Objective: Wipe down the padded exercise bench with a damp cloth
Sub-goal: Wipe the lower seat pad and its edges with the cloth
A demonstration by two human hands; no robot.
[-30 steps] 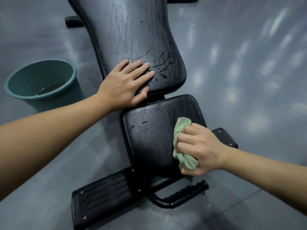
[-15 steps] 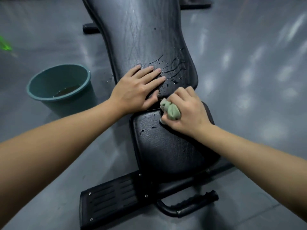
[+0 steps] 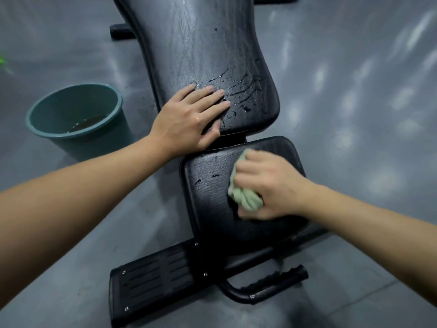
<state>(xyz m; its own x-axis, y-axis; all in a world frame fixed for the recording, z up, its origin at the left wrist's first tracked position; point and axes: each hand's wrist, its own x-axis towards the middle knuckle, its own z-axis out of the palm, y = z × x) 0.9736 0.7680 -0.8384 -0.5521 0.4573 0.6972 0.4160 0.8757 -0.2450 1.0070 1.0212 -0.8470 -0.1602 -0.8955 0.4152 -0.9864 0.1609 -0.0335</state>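
Observation:
The black padded bench fills the middle of the head view: a long back pad (image 3: 201, 48) streaked with water drops, and below it a shorter seat pad (image 3: 208, 202). My left hand (image 3: 189, 117) lies flat with straight fingers on the lower end of the back pad. My right hand (image 3: 272, 185) grips a bunched pale green cloth (image 3: 246, 197) and presses it on the middle of the seat pad. A few water drops sit on the seat pad left of the cloth.
A teal bucket (image 3: 47, 129) with a little dark water stands on the grey floor left of the bench. The bench's black metal footplate (image 3: 151, 280) and a curved black handle (image 3: 272, 282) lie at the near end. A frame foot (image 3: 120, 31) sticks out at top left.
My right hand has slid the cloth from the seat pad's far edge back toward its middle. One second ago it was at the near right edge. My left hand has stayed on the back pad.

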